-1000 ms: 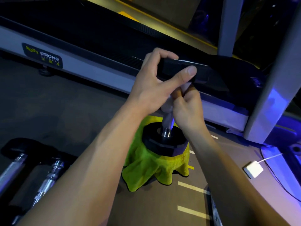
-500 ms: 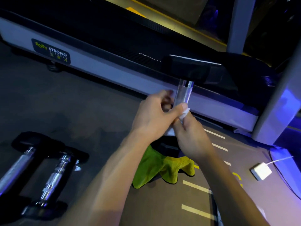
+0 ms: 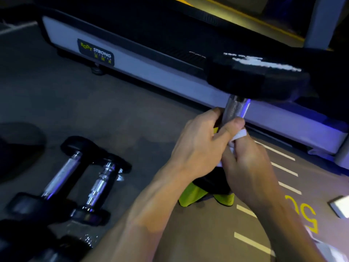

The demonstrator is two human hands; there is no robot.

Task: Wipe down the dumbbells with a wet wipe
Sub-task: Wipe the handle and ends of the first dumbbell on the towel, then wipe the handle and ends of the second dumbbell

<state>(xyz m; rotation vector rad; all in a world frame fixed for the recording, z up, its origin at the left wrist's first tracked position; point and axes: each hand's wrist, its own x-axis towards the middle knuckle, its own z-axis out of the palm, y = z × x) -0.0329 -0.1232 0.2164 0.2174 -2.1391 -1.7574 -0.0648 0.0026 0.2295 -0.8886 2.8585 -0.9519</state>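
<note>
A black dumbbell (image 3: 258,80) stands on end on a yellow-green cloth (image 3: 188,197); its chrome handle (image 3: 236,109) rises between my hands. My left hand (image 3: 200,146) grips the handle, thumb across the front. My right hand (image 3: 249,173) is wrapped round the lower handle with a white wet wipe (image 3: 238,136) bunched in its fingers. The lower head is mostly hidden behind my hands.
Two more dumbbells (image 3: 62,174) (image 3: 100,184) lie side by side on the grey floor at the left. A treadmill base (image 3: 151,72) runs along the back, with an upright post at right. A white charger block (image 3: 341,206) lies at the right edge.
My left hand left the top head and slid down to the handle beside the right hand. The view has shifted right and closer; the floor dumbbells show more fully.
</note>
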